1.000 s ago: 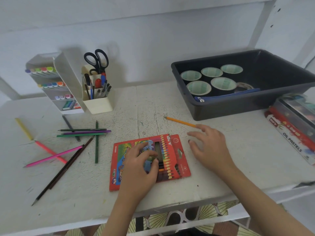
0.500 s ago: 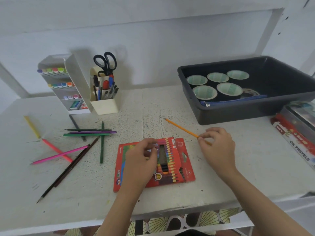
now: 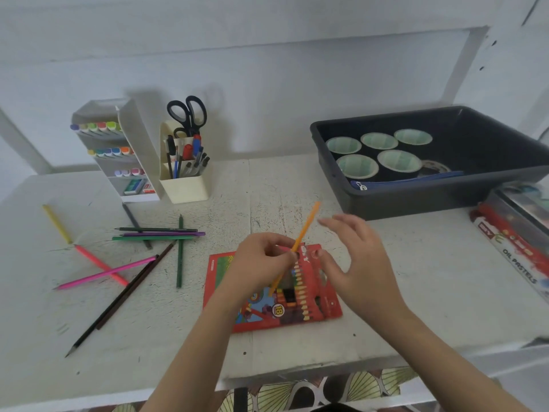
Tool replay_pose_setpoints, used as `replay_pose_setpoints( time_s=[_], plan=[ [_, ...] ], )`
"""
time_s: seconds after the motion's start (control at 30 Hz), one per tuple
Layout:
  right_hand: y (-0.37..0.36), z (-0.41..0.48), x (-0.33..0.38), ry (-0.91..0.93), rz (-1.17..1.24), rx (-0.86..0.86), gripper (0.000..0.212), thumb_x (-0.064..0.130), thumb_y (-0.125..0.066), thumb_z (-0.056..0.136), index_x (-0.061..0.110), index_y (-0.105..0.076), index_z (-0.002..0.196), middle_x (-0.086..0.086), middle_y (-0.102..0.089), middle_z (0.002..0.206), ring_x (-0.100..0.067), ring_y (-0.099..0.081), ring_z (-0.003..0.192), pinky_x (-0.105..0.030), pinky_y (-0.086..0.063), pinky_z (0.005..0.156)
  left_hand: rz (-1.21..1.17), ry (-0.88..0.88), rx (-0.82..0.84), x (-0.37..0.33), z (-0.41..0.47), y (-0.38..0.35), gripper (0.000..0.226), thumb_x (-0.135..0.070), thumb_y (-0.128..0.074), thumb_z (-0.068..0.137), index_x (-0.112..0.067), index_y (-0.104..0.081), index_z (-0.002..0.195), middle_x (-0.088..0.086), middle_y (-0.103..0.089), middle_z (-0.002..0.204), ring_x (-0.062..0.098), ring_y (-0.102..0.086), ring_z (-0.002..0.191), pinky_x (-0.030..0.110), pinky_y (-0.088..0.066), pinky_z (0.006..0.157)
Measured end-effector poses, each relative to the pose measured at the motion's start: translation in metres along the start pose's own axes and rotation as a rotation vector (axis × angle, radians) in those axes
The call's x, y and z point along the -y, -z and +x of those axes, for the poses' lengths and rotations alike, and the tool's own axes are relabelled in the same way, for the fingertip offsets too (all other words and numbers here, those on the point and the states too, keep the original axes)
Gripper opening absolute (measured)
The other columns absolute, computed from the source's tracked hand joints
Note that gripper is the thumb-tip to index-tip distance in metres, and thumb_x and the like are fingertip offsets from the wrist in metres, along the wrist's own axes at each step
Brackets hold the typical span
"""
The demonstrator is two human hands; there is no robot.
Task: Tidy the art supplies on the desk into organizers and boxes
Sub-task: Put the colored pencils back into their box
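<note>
Desk [image 3: 416,278] has bare surface right of the red pencil box [image 3: 315,301], up to the dark tub [image 3: 416,200]. Left hand [image 3: 261,264] pinches the orange pencil [image 3: 307,226] above the box; right hand [image 3: 356,263] hovers spread.

An orange pencil [image 3: 307,226] slants above a red pencil box [image 3: 322,301] lying flat at the near centre. Loose pencils [image 3: 154,234], green, purple, pink, yellow and dark, lie scattered and crossed to the left.
</note>
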State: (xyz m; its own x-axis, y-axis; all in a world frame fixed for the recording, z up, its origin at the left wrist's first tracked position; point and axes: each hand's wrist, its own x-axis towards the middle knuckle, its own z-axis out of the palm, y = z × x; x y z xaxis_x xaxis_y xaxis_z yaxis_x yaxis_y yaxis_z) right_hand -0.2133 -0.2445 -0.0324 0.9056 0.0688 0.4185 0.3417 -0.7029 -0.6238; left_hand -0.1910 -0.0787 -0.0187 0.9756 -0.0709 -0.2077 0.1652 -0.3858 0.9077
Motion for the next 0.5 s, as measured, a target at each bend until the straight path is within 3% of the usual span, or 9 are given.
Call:
replay_pose_setpoints(
  time_s=[0.1, 0.17, 0.23, 0.27, 0.33, 0.37, 0.4, 0.5],
  plan=[
    [0.013, 0.008, -0.003, 0.234, -0.259, 0.04, 0.037, 0.019, -0.071, 0.081, 0.023, -0.064, 0.117, -0.002, -0.055, 0.129, -0.018, -0.048, 0.121, -0.043, -0.031, 0.105, 0.197, -0.098, 0.146, -0.002, -0.002, 0.011, 0.018, -0.012, -0.065, 0.084, -0.023, -0.074, 0.094, 0.003, -0.073, 0.076, 0.01, -0.068, 0.07, 0.016, -0.05, 0.06],
    [0.018, 0.009, -0.007, 0.281, -0.325, 0.09, 0.022, 0.023, -0.072, 0.081, 0.025, -0.07, 0.102, 0.004, -0.064, 0.114, -0.016, -0.057, 0.111, -0.05, -0.022, 0.111, 0.238, -0.136, 0.184, -0.003, -0.002, 0.011, 0.019, -0.014, -0.065, 0.085, -0.027, -0.074, 0.096, 0.003, -0.073, 0.078, 0.021, -0.068, 0.081, 0.028, -0.053, 0.073],
    [0.022, 0.008, -0.013, 0.276, -0.303, 0.117, 0.01, 0.025, -0.071, 0.081, 0.026, -0.072, 0.091, 0.01, -0.069, 0.091, -0.011, -0.063, 0.091, -0.05, -0.019, 0.11, 0.273, -0.167, 0.187, -0.003, -0.003, 0.008, 0.022, -0.016, -0.065, 0.085, -0.036, -0.073, 0.091, 0.002, -0.073, 0.079, 0.022, -0.067, 0.08, 0.033, -0.054, 0.073],
    [0.024, 0.006, -0.017, 0.26, -0.294, 0.123, 0.007, 0.025, -0.071, 0.082, 0.026, -0.072, 0.088, 0.012, -0.069, 0.086, -0.009, -0.063, 0.085, -0.049, -0.021, 0.109, 0.271, -0.178, 0.183, -0.001, -0.003, 0.006, 0.025, -0.016, -0.064, 0.086, -0.039, -0.071, 0.089, 0.0, -0.073, 0.078, 0.018, -0.068, 0.076, 0.03, -0.054, 0.068],
    [0.026, 0.001, -0.027, 0.206, -0.313, 0.101, 0.004, 0.024, -0.07, 0.082, 0.025, -0.072, 0.086, 0.013, -0.069, 0.082, -0.009, -0.063, 0.08, -0.044, -0.026, 0.104, 0.268, -0.187, 0.156, 0.007, -0.003, 0.001, 0.025, -0.016, -0.059, 0.089, -0.037, -0.07, 0.097, -0.009, -0.07, 0.08, -0.001, -0.064, 0.071, 0.009, -0.047, 0.058],
    [0.027, -0.002, -0.032, 0.164, -0.329, 0.076, 0.003, 0.023, -0.07, 0.082, 0.024, -0.072, 0.085, 0.013, -0.069, 0.082, -0.009, -0.063, 0.078, -0.041, -0.028, 0.1, 0.313, -0.201, 0.113, 0.012, -0.002, -0.001, 0.025, -0.016, -0.057, 0.091, -0.034, -0.069, 0.104, -0.014, -0.067, 0.088, -0.008, -0.059, 0.077, 0.002, -0.04, 0.063],
    [0.029, -0.005, -0.038, 0.105, -0.341, 0.051, 0.003, 0.021, -0.07, 0.082, 0.023, -0.071, 0.085, 0.012, -0.069, 0.082, -0.009, -0.062, 0.075, -0.037, -0.028, 0.095, 0.372, -0.22, 0.059, 0.017, -0.002, -0.002, 0.026, -0.016, -0.056, 0.091, -0.031, -0.067, 0.109, -0.016, -0.064, 0.097, -0.011, -0.054, 0.086, 0.001, -0.034, 0.071],
    [0.033, -0.014, -0.052, -0.128, -0.342, 0.032, 0.007, 0.021, -0.064, 0.087, 0.027, -0.068, 0.087, 0.012, -0.067, 0.084, -0.004, -0.052, 0.07, -0.025, -0.017, 0.081, 0.47, -0.272, -0.125, 0.033, -0.002, -0.003, 0.028, -0.012, -0.057, 0.089, -0.027, -0.064, 0.112, -0.009, -0.057, 0.118, 0.003, -0.039, 0.112, 0.015, -0.024, 0.09]
  ],
)
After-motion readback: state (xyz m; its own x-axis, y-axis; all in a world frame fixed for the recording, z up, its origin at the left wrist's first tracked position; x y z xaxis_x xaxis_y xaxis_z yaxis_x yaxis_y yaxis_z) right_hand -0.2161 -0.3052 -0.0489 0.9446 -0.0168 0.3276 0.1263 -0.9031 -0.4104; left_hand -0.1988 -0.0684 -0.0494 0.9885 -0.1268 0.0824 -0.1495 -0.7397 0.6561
